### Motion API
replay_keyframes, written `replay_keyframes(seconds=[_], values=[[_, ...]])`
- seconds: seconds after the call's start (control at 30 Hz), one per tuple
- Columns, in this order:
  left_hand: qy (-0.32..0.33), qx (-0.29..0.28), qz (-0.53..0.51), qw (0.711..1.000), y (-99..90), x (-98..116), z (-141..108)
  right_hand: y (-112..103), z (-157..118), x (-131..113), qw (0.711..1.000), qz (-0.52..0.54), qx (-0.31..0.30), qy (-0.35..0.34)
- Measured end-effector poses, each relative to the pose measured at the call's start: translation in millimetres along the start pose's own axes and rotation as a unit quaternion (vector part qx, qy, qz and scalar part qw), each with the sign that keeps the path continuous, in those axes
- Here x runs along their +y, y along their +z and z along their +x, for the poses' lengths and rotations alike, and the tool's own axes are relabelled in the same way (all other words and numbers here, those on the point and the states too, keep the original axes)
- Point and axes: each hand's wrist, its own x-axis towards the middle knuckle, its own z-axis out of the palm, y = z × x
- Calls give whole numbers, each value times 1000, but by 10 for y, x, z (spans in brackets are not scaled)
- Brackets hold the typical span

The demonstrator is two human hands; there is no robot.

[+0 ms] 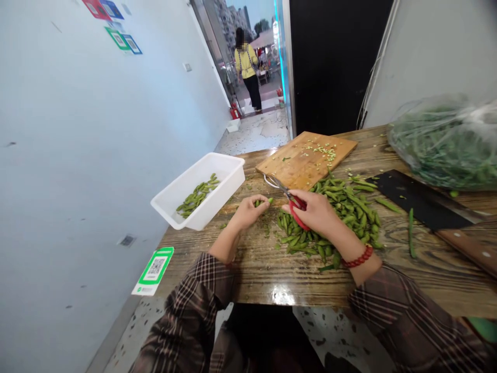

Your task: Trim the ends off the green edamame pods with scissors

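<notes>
Between the fingers of my left hand (250, 211) is a green edamame pod (271, 200), its tip sticking out to the right. My right hand (316, 210) is closed around the red handles of a pair of scissors (298, 213), whose metal blades point up and to the left. A heap of edamame pods (355, 212) lies beside and partly under my right hand and wrist. To the left of my left hand stands a white plastic tub (217, 207) with some pods (198, 196) in it.
Behind the heap lies a wooden cutting board (289, 160) with small green bits. A cleaver (427, 202) rests on the wooden table (272, 280) at right, near a clear bag of greens (442, 145). A person in yellow (247, 65) is in the doorway.
</notes>
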Motion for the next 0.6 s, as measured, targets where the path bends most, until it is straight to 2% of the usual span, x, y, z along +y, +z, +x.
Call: replay_keyframes(seconds=[0.1,0.2,0.3,0.4,0.6], values=[[-38,6,-197,980,-9,31,-143,10,-19,1,1000,-8,-22,-14],[-38,36,-283,958,26,76,-224,28,-36,11,998,-15,-55,-18],[-31,40,-308,950,57,118,-259,45,-47,10,996,-13,-80,-31],[-30,20,-287,957,80,132,-286,58,-57,-4,994,-16,-95,-53],[-20,-1,-256,966,97,132,-323,84,-87,-27,993,-13,-86,-75]])
